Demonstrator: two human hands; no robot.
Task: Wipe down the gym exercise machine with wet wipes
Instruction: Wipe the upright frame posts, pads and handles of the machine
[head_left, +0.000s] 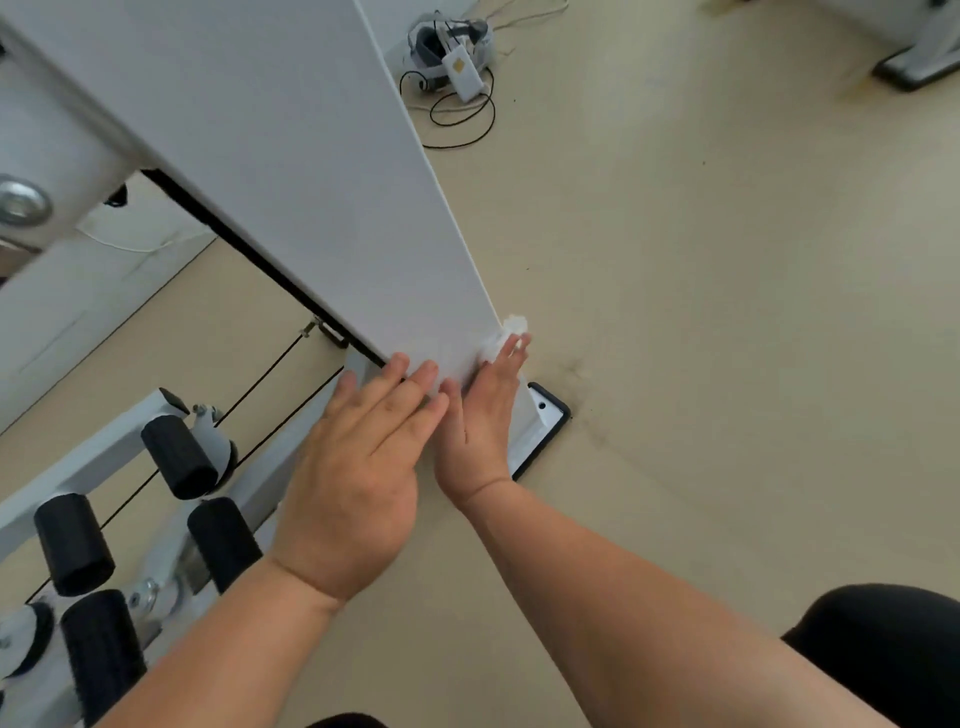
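Beige flooring (727, 312) fills most of the view, seen steeply from above. Across it from the upper left runs the gym machine's broad white panel (291, 156), narrowing toward its base; its top is cut off by the frame edge.

Both bare forearms reach in from the bottom. The left hand (358, 467) lies flat against the lower end of the panel, fingers straight and close together, holding nothing. The right hand (480, 415) is just beside it, at the panel's right edge, with fingers stretched out and pressing the wet wipe (511, 327) against that edge. The wipe bunches up just past the fingertips, and how much of it lies under the palm is hidden.

Black foam rollers (182, 457) on white arms stand at the lower left, with thin black cables (270, 374) running between them and the panel. A dark-clothed knee (893, 649) shows at the lower right. Under the right hand sits the machine's white base plate (540, 415), edged in black.

At the top, a grey device (452, 36) lies on the floor among looping cords. A small white box (462, 78) resting against it bears a yellowish patch too small to read.
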